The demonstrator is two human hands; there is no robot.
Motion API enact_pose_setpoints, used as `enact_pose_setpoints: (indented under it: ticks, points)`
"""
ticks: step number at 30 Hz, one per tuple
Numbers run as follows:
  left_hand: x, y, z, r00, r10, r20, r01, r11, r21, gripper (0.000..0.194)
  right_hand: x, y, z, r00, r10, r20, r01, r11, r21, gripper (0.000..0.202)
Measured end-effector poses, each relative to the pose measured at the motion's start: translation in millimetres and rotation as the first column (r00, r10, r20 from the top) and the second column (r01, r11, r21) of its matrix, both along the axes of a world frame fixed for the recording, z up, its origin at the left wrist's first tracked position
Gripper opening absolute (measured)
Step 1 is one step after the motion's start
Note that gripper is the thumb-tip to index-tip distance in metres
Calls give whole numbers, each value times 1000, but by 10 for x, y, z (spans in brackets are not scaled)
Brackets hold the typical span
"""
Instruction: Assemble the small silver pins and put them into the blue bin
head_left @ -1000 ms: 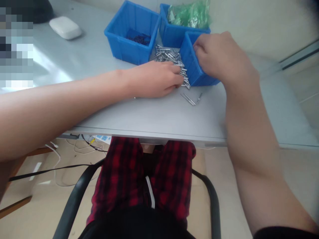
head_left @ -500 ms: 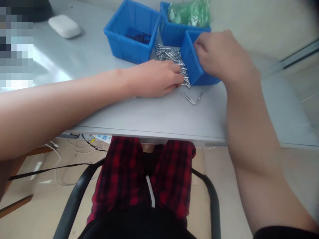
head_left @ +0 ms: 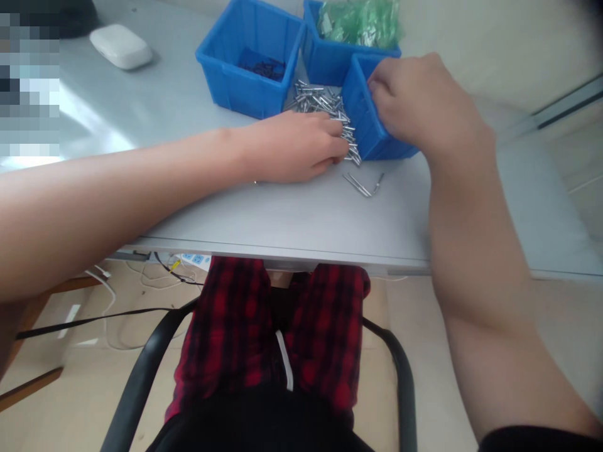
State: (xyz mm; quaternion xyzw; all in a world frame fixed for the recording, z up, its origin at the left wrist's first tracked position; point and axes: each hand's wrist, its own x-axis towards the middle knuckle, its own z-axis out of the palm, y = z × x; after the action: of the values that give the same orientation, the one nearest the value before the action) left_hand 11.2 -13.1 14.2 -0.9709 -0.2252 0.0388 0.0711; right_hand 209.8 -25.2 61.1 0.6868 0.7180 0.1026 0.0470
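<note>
My left hand lies palm down on the table, its loosely bent fingers at a heap of thin silver rivets. Its fingertips are mostly hidden, and it looks open, resting at the edge of the heap. My right hand reaches over the rim of the nearest blue bin with its fingers curled closed. What those fingers hold, if anything, is hidden by the hand and the bin. Several loose rivets lie on the table in front of the bin.
A second blue bin with dark small parts stands at the back left. Behind the heap, a third blue bin holds a green plastic bag. A white rounded case lies far left. The table's front edge runs above my lap.
The whole view has shifted very slightly. Both hands stay in nearly the same places, and the heap of rivets looks the same.
</note>
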Motion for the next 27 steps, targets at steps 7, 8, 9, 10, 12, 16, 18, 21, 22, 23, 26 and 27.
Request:
enact_pose_setpoints:
  ticks: [7, 8, 9, 10, 12, 16, 18, 21, 22, 23, 26, 27]
  points:
    - [-9, 9, 12, 1000, 5, 8, -5, 1000, -1, 45, 9, 13, -17, 1000, 2, -6, -2, 1000, -6, 46]
    - [-10, 8, 14, 1000, 7, 6, -7, 1000, -2, 45, 11, 10, -20, 1000, 2, -12, -2, 1000, -5, 46]
    - [-10, 6, 17, 1000, 7, 2, -7, 1000, -4, 45, 14, 7, -22, 1000, 2, -19, -2, 1000, -1, 46]
    - [-8, 1, 19, 1000, 8, -3, -8, 1000, -6, 45, 19, 5, -25, 1000, 3, -27, -3, 1000, 1, 47]
    - [-2, -11, 25, 1000, 9, -8, -9, 1000, -10, 45, 30, 5, -28, 999, 9, -39, -9, 1000, 0, 47]
    - [-1, -28, 36, 1000, 11, -12, -11, 1000, -4, 45, 49, 12, -21, 999, 15, -50, -15, 1000, 3, 45]
    - [-5, -27, 35, 1000, 4, -6, -4, 1000, -1, 46, 56, 15, -16, 997, 17, -80, -17, 1000, 3, 41]
    - [-6, -22, 28, 1000, -8, 6, 8, 1000, 6, 48, 63, 20, -18, 995, 28, -99, -28, 1000, 5, 38]
    - [-4, -22, 27, 1000, -8, 4, 7, 1000, 8, 48, 65, 24, -20, 995, 32, -96, -32, 999, 6, 38]
    - [-1, -24, 28, 1000, -5, -1, 5, 1000, 8, 48, 65, 28, -23, 995, 36, -95, -36, 999, 8, 38]
    - [5, -32, 38, 1000, 5, -14, -5, 1000, 3, 49, 59, 39, -23, 996, 33, -85, -33, 999, 3, 40]
    - [6, -34, 41, 1000, 8, -12, -8, 1000, 1, 49, 56, 40, -20, 997, 31, -73, -31, 1000, 0, 41]
